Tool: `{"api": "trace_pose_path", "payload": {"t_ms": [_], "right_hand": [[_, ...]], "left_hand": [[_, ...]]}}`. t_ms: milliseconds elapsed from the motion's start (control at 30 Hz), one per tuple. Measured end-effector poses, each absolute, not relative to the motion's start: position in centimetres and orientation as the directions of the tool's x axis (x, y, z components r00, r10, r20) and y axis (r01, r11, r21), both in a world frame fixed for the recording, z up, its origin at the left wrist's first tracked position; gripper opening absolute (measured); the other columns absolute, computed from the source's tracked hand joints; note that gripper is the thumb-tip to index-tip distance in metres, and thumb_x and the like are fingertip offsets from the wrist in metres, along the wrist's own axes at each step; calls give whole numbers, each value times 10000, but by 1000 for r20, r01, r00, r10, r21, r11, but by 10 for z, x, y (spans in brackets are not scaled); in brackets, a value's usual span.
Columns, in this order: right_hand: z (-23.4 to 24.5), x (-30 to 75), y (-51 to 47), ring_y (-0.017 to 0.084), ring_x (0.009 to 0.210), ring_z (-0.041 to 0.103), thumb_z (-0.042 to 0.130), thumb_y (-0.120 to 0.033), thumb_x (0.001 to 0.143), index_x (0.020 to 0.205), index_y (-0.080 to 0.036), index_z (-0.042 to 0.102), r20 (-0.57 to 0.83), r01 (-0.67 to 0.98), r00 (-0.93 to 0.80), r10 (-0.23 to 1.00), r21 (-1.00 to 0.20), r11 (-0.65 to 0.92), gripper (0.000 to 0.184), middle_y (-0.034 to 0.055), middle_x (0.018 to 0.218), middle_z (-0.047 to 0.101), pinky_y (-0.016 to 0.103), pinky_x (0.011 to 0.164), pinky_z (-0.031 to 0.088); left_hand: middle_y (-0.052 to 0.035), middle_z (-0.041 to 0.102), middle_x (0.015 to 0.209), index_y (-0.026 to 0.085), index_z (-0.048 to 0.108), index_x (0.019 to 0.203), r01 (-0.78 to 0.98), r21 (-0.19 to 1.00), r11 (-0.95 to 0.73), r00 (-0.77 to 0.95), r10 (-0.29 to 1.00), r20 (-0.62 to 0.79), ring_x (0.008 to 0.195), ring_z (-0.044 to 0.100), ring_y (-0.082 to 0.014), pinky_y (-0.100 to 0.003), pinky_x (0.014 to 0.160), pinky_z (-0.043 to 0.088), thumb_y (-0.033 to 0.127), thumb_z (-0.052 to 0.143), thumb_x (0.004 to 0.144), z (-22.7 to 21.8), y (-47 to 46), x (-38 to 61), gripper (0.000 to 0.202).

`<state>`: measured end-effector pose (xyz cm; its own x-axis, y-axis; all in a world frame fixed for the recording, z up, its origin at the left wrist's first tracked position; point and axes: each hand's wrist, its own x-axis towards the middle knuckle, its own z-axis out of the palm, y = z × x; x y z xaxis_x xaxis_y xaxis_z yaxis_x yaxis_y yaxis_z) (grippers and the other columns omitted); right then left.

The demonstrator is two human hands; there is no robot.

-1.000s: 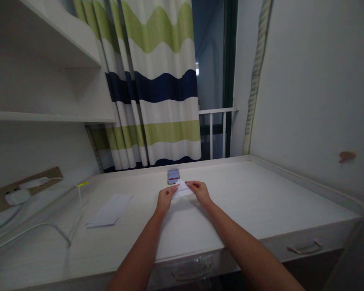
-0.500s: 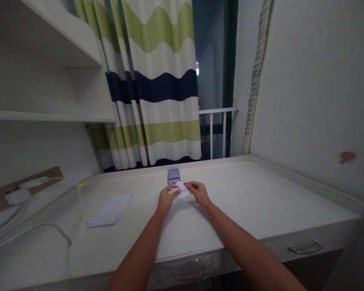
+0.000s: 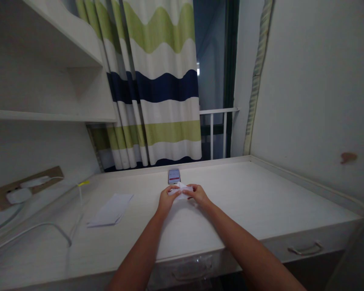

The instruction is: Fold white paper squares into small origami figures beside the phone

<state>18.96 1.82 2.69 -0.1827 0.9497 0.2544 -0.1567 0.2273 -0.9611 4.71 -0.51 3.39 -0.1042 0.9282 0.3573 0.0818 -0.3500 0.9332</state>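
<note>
A small folded piece of white paper (image 3: 181, 190) is held between my two hands, just above the desk (image 3: 248, 190). My left hand (image 3: 167, 198) grips its left side, thumb on the near face. On the other side my right hand (image 3: 198, 195) pinches the paper, its thumb pressed near the middle. The top of the paper comes to a point. Right behind it lies a phone (image 3: 174, 176) with a lit screen, its lower edge close to the paper's tip.
White sheets of paper (image 3: 111, 210) lie to the left on the desk. Further left, a white cable (image 3: 45, 224) runs by a power strip with plugs (image 3: 20, 195). A shelf (image 3: 48, 116) overhangs the left side. A striped curtain (image 3: 170, 87) hangs behind the desk.
My right thumb has moved left and down, towards the middle of the folded paper. My left hand has barely moved, still holding its side.
</note>
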Motion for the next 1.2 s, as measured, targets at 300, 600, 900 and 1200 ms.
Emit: {"api": "trace_pose_path", "payload": {"t_ms": [300, 600, 900, 1200], "right_hand": [[31, 191, 17, 76, 436, 456, 727, -354, 438, 571, -105, 602, 217, -169, -178, 960, -968, 187, 309, -17, 476, 543, 220, 473, 352], [30, 194, 16, 96, 479, 493, 730, -368, 444, 615, -104, 627, 202, -211, -194, 960, -964, 161, 330, 1, 533, 591, 227, 510, 364], [27, 197, 22, 121, 522, 528, 731, -380, 441, 662, -107, 647, 197, -256, -170, 965, -955, 150, 361, 19, 587, 621, 254, 561, 398], [27, 199, 22, 107, 493, 504, 724, -385, 453, 657, -98, 646, 208, -217, -138, 968, -960, 176, 361, 12, 556, 607, 231, 515, 370]], "left_hand": [[-78, 619, 1016, 154, 634, 896, 9, 930, -368, -50, 929, 368, 892, 575, -227, -321, 769, 437, 304, 675, 555, 31, 0, 44, 375], [-91, 587, 1088, 185, 537, 1107, -202, 951, -233, 40, 968, 246, 736, 611, -176, -305, 637, 505, 314, 701, 562, 29, 3, 42, 583], [-71, 652, 862, 145, 579, 1031, -197, 957, -212, 32, 974, 223, 685, 611, -159, -289, 603, 527, 291, 693, 585, 31, 4, 38, 483], [-64, 627, 808, 121, 590, 931, -221, 953, -208, 22, 976, 218, 685, 596, -163, -277, 551, 524, 306, 663, 582, 31, 3, 37, 402]]}}
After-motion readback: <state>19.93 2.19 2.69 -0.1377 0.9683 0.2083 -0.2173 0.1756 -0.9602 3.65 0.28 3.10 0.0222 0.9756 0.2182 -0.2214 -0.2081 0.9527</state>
